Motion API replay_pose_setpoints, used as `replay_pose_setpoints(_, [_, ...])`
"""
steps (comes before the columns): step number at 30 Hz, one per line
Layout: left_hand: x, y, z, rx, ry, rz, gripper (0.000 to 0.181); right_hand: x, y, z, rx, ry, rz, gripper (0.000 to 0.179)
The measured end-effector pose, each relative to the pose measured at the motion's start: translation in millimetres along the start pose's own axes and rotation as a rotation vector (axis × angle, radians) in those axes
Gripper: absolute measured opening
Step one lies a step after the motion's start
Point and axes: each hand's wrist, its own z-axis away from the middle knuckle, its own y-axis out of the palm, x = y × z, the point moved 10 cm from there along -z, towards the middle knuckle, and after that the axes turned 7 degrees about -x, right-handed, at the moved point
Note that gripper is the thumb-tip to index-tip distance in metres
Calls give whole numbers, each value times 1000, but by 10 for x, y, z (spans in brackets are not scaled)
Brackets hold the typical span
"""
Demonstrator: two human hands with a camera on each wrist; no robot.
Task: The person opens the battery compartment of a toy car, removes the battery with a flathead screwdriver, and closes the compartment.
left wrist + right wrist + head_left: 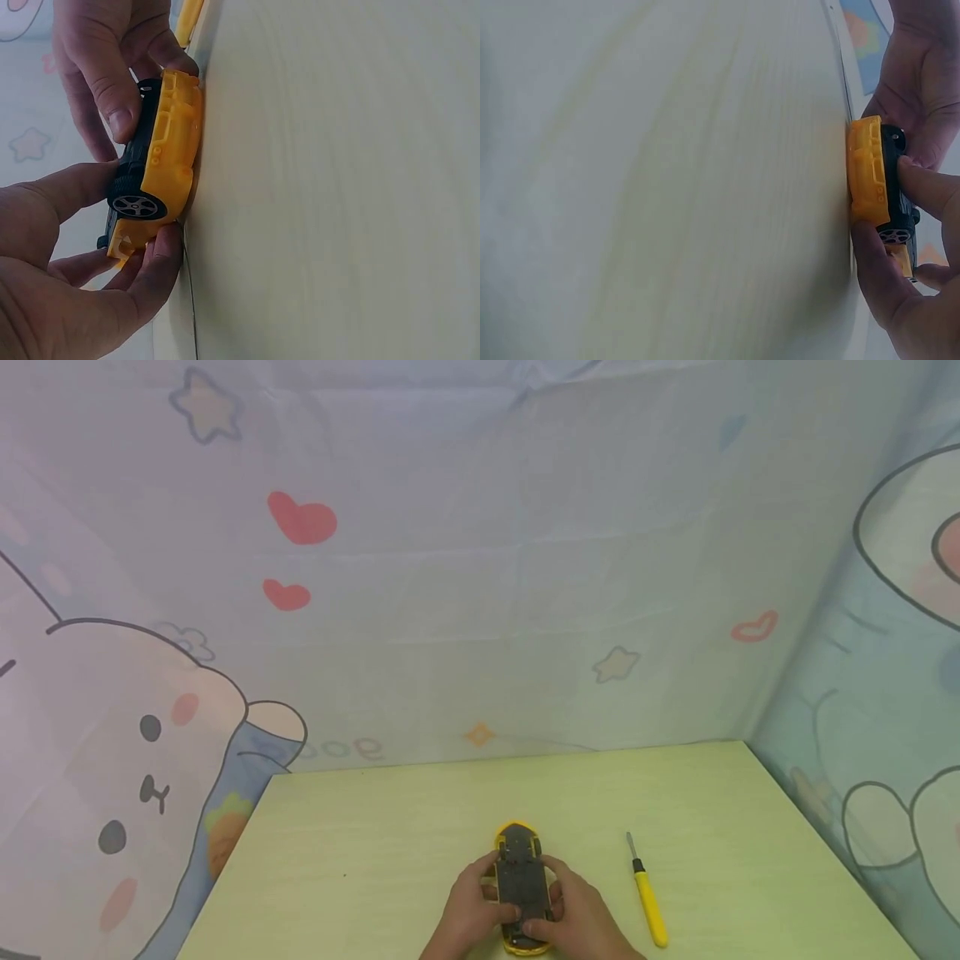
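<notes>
A yellow toy car [522,887] is turned upside down, its black underside facing up, low over the table near the front edge. My left hand [474,908] grips its left side, thumb on the underside. On the right side my right hand [583,913] holds it the same way, its thumb also on the black base. In the left wrist view the yellow body [174,142] and a black wheel [135,206] with silver spokes show between the hands. From the right wrist view, whether the car's roof [859,176] touches the table is hard to tell.
A screwdriver [649,902] with a yellow handle and metal shaft lies right of the right hand, its tip pointing away. The pale table [360,827] ends at a printed cloth backdrop [450,568] behind and at both sides.
</notes>
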Motion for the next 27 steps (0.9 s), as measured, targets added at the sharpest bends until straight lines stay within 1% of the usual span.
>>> replay_pose_setpoints(4, [7,4,2,1,10,-9,87,9,-1,4,19,0,2,95])
replay_pose_setpoints(7, [15,5,-4,1,14,-10,87,13,-14,-5,21,1,8,94])
replay_pose_setpoints(10, [28,5,-7,0,10,-7,88,13,-24,-17,21,2,-8,93])
replay_pose_setpoints(14, [26,-4,2,-8,13,-6,89,28,-35,-33,19,-23,-33,90])
replay_pose_setpoints(18, [8,-14,36,-14,16,-26,87,47,-47,-43,16,-43,-45,90])
replay_pose_setpoints(21, [-11,3,65,11,18,-36,89,38,-46,-53,20,-40,-44,91])
replay_pose_setpoints(25, [-49,53,88,75,41,-24,100,21,-42,-56,35,-38,-46,92])
replay_pose_setpoints(27, [-50,71,89,96,53,-31,104,24,-45,-48,42,-48,-48,91])
